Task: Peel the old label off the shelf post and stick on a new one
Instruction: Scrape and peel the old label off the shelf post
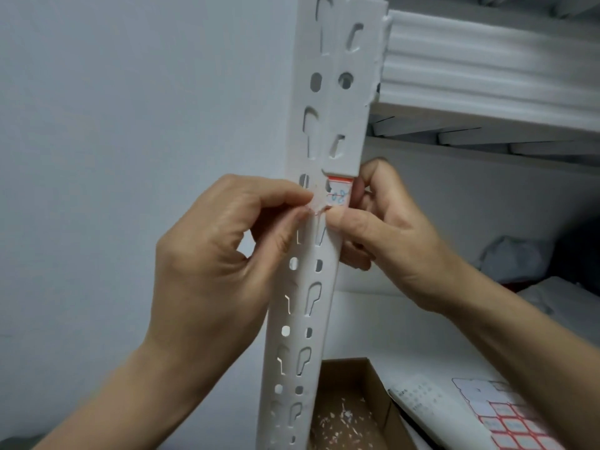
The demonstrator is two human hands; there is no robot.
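Note:
A white slotted shelf post (319, 125) runs up the middle of the head view. A red-bordered white label with blue writing (340, 193) is stuck on the post's right face at hand height. Its left part is lifted and torn. My left hand (214, 254) pinches that torn flap between thumb and forefinger at the post's corner. My right hand (386, 235) wraps the post from the right, its thumb pressing just below the label and its fingers behind the post.
An open cardboard box (350, 414) with paper scraps sits by the post's foot. A sheet of red-bordered blank labels (506, 417) and a printed paper (418, 401) lie on the white shelf at lower right. Another shelf (487, 76) juts out at upper right.

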